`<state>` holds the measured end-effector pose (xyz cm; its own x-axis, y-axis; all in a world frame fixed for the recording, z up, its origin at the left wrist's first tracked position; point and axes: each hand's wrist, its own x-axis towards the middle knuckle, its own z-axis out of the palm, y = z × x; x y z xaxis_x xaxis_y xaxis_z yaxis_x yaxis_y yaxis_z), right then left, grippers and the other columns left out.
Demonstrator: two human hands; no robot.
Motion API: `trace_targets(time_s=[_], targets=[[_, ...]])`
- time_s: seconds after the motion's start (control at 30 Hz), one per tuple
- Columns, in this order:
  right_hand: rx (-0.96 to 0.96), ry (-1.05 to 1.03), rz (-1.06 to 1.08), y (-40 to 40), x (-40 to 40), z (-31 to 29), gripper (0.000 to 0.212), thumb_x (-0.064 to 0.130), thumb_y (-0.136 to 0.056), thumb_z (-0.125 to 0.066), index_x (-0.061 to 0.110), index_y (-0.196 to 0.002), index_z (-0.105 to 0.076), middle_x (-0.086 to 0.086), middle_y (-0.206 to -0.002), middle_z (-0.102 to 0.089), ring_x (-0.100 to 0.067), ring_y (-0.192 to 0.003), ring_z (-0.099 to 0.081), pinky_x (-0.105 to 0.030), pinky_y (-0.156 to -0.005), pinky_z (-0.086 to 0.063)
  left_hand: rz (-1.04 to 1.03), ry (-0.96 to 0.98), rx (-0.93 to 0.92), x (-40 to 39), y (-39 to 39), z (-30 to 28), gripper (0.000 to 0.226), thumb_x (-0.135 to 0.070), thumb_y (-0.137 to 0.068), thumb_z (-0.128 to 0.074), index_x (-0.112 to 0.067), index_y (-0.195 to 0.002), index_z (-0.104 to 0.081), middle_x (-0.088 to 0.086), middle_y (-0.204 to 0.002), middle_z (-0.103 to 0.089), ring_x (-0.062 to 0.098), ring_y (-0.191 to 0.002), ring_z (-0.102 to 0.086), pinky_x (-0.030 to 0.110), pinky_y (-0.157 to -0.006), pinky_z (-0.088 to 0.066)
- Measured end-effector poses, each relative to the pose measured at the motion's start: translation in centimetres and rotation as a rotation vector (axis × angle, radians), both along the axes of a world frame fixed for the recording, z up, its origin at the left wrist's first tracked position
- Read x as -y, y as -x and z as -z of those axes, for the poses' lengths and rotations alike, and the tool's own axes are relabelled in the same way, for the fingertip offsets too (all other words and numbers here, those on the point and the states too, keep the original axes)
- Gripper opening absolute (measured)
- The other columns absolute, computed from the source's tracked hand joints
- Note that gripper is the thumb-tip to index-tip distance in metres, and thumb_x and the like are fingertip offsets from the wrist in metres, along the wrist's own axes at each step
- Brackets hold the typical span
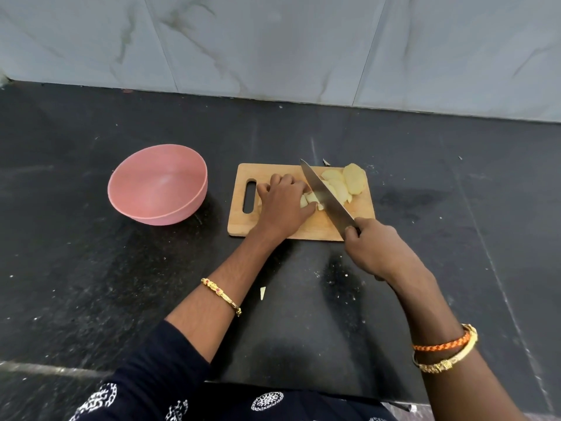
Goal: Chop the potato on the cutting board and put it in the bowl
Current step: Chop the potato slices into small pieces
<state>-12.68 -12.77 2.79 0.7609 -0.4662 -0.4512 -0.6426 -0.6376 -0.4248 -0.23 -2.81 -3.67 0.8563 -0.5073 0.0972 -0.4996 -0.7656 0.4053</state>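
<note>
Chopping is under way: the left hand [283, 205] pins potato [332, 189] pieces at the board's [303, 226] centre, the right hand [375, 247] grips the knife [326, 199], the empty bowl [158, 189] waits at nine o'clock; next, more cuts.

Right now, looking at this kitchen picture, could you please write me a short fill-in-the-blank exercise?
1. The right hand holds a ____.
2. The pink bowl stands to the ____ of the cutting board.
3. The left hand steadies the ____ pieces.
4. The bowl contains ____ so far.

Missing words: knife; left; potato; nothing
</note>
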Motion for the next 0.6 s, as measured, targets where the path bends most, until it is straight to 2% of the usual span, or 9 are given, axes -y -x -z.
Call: trace_targets(time_s=[0.17,0.3,0.43,0.53,0.6], targets=[[-0.001,0.049,-0.007,0.1,-1.0,0.5,0.025,0.030,-0.097,-0.030,0.016,-0.089,-0.049,-0.006,-0.081,-0.050,-0.033,-0.084,-0.060,-0.048,-0.083,-0.054,-0.052,0.072,-0.067,0.1,0.0,-0.3,0.029,-0.039,-0.084,-0.061,-0.023,-0.107,-0.060,-0.003,-0.112,-0.055,0.018,-0.111,-0.040,0.034,-0.082,-0.020],[-0.030,0.045,-0.032,0.2,-1.0,0.7,0.024,0.031,-0.097,-0.030,0.017,-0.094,-0.050,-0.011,-0.092,-0.056,-0.033,-0.088,-0.060,-0.049,-0.084,-0.053,-0.051,0.154,-0.088,0.2,0.2,-0.5,0.019,-0.032,-0.082,-0.065,-0.023,-0.097,-0.057,-0.005,-0.107,-0.057,0.017,-0.108,-0.042,0.033,-0.078,-0.019],[-0.032,0.017,-0.016,0.9,-0.8,0.8,0.024,0.031,-0.098,-0.030,0.019,-0.087,-0.048,-0.006,-0.082,-0.052,-0.030,-0.083,-0.060,-0.047,-0.082,-0.055,-0.078,0.210,-0.059,0.2,0.4,-0.4,0.016,-0.022,-0.086,-0.060,-0.021,-0.100,-0.053,-0.006,-0.103,-0.059,0.017,-0.105,-0.045,0.031,-0.079,-0.017],[0.038,0.027,0.014,1.9,-0.5,1.2,0.025,0.032,-0.097,-0.033,0.020,-0.083,-0.049,-0.009,-0.088,-0.058,-0.030,-0.083,-0.060,-0.044,-0.081,-0.053,-0.116,0.245,-0.058,-0.4,-0.1,-0.5,0.024,-0.022,-0.084,-0.062,-0.024,-0.106,-0.052,-0.007,-0.100,-0.062,0.016,-0.105,-0.046,0.033,-0.082,-0.019],[0.118,0.030,0.064,2.6,-0.2,1.4,0.027,0.033,-0.097,-0.035,0.018,-0.082,-0.052,-0.010,-0.084,-0.060,-0.030,-0.077,-0.060,-0.040,-0.076,-0.052,-0.079,0.245,-0.090,-0.9,-0.6,-0.9,0.034,-0.025,-0.082,-0.066,-0.028,-0.113,-0.053,-0.012,-0.101,-0.064,0.015,-0.109,-0.045,0.035,-0.083,-0.021]])
